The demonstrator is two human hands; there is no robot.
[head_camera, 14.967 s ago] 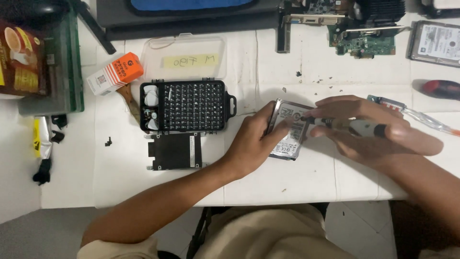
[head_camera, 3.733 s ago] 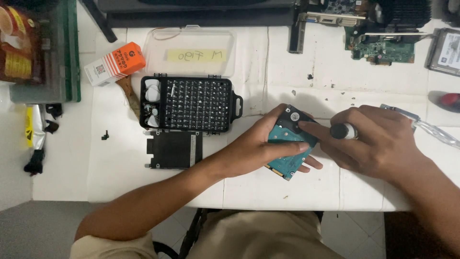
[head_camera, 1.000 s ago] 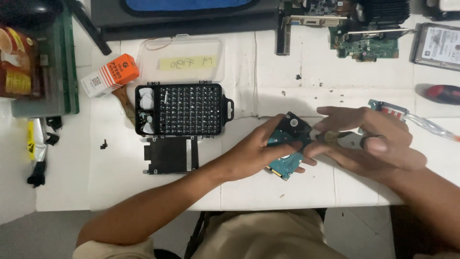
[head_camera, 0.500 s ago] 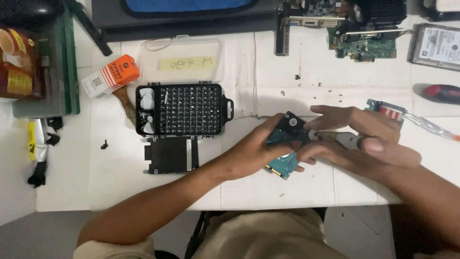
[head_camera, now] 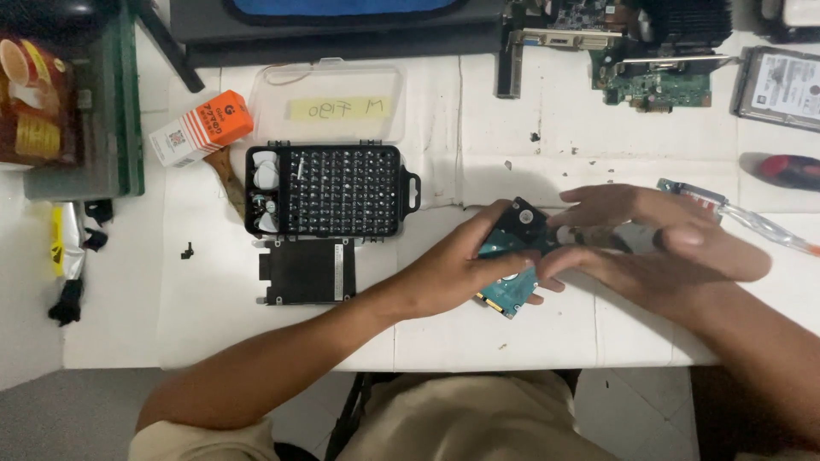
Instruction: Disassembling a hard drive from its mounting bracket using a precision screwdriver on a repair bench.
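White surface [head_camera: 256,333] cluttered with electronics parts, seen from above. My left hand [head_camera: 457,269] grips a small hard drive [head_camera: 510,256], circuit-board side up, green board showing, tilted off the surface near the front edge. My right hand [head_camera: 658,248] is closed around a slim screwdriver [head_camera: 598,237], its tip at the drive's upper corner; fingers hide the exact contact.

Progress, my read: mid-disassembly. Board looks still seated on the drive, so screws probably remain. Black metal bracket [head_camera: 309,271] lies flat to the left, apart from the drive, likely already off.

Around: open bit set case [head_camera: 333,189] just above the bracket, its clear lid [head_camera: 329,102] folded back, orange-white box [head_camera: 202,128], green circuit card [head_camera: 658,81] and a second drive [head_camera: 779,85] at the far edge, red-handled tool [head_camera: 790,169] at right.
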